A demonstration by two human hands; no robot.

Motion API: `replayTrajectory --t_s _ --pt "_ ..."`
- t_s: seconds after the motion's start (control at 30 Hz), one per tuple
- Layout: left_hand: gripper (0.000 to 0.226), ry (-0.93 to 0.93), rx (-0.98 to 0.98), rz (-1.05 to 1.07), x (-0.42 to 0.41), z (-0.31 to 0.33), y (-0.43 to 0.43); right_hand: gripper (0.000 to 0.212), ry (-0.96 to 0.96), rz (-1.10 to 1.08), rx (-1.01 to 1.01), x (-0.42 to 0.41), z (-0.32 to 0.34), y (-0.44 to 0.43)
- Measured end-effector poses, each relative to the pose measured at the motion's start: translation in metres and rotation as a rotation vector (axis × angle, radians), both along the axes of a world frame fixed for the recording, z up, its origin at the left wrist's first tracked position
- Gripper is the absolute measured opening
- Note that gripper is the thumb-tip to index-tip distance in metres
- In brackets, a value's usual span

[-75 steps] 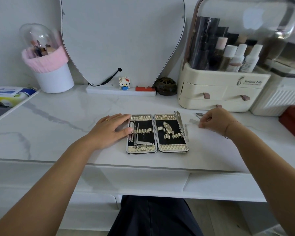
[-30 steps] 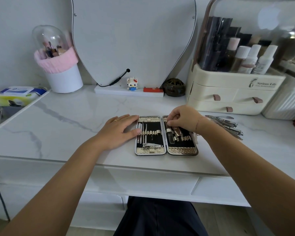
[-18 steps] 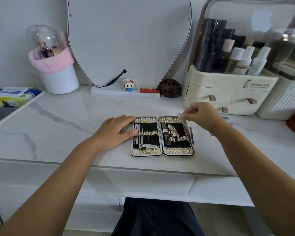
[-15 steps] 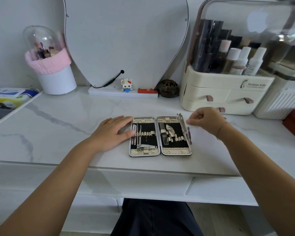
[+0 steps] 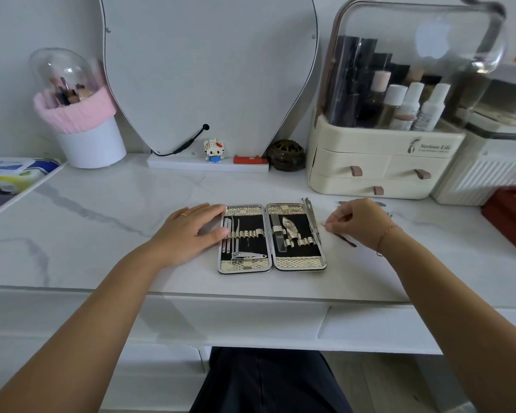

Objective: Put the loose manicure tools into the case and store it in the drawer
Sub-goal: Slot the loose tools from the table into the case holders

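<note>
a white marble-veined counter [image 5: 108, 222] carries a cream plastic organiser [image 5: 379, 162] with three small drawers, and nearer, a flat rectangular manicure case [image 5: 271, 237] lying open, gold-textured at its ends and black-lined, steel tools strapped inside. the left hand [image 5: 191, 231] lies flat, fingers spread, against the case's left edge. the right hand [image 5: 359, 222], just right of the case, pinches a thin metal tool [image 5: 344, 239] on the counter.

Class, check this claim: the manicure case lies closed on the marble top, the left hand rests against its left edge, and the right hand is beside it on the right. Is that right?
One thing is wrong. The head view shows the manicure case lying open, not closed, with tools strapped in both halves. The left hand does rest against its left edge, and the right hand is beside it on the right.
</note>
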State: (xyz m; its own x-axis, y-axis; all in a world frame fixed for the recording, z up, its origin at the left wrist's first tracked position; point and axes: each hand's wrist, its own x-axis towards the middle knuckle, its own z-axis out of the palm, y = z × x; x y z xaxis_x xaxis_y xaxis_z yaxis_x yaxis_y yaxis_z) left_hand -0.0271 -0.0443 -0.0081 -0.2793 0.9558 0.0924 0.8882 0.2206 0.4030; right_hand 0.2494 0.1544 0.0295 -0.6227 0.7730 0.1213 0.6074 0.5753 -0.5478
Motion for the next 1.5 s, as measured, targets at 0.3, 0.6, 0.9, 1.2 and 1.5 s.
replayTrajectory --t_s 0.3,0.6,0.9,1.2,1.5 --pt "0.074 0.01 0.001 -0.006 0.0 0.0 0.0 0.029 -0.208 -0.016 -0.02 -0.005 0.01 -0.005" --pt "0.075 0.009 0.017 -0.01 -0.003 -0.002 0.001 0.027 -0.366 0.039 0.03 -0.011 0.017 -0.013" --pt "0.076 0.011 0.013 -0.016 -0.005 -0.005 0.003 0.01 -0.073 -0.027 0.056 0.019 0.007 -0.009" --pt "0.076 0.013 0.025 -0.021 -0.005 -0.005 0.003 0.013 -0.252 0.068 0.088 0.013 0.009 -0.011" --pt "0.078 0.032 0.02 -0.025 -0.009 -0.008 0.004 0.008 -0.047 -0.026 0.105 0.021 0.004 -0.013"
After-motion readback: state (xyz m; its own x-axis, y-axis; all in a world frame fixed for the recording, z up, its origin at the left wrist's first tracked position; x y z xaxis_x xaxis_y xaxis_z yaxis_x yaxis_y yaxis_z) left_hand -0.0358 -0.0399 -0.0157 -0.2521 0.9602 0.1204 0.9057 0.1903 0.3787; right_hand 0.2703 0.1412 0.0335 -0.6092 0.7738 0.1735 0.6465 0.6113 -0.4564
